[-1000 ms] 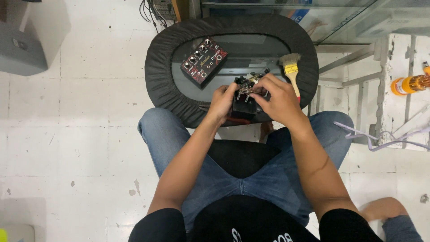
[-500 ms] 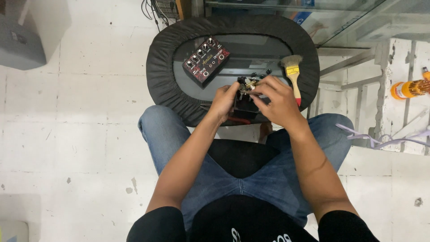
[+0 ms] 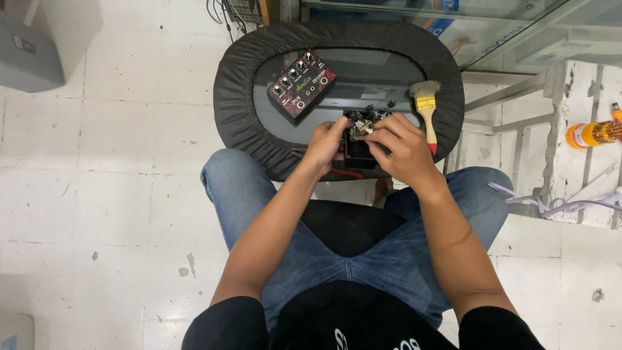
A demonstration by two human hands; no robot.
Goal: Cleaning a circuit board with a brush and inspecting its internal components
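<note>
Two hands hold one small black box at the near edge of the surface (image 3: 259,129)

The left hand (image 3: 324,146) and right hand (image 3: 402,152) are both closed on the black box (image 3: 356,146); one dark red box with knobs (image 3: 302,86) lies far left; one brush (image 3: 426,107) lies right.

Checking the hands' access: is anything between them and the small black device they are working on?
Nothing visible. The left hand and right hand are already on the black device. The pedal and brush lie aside.
</note>
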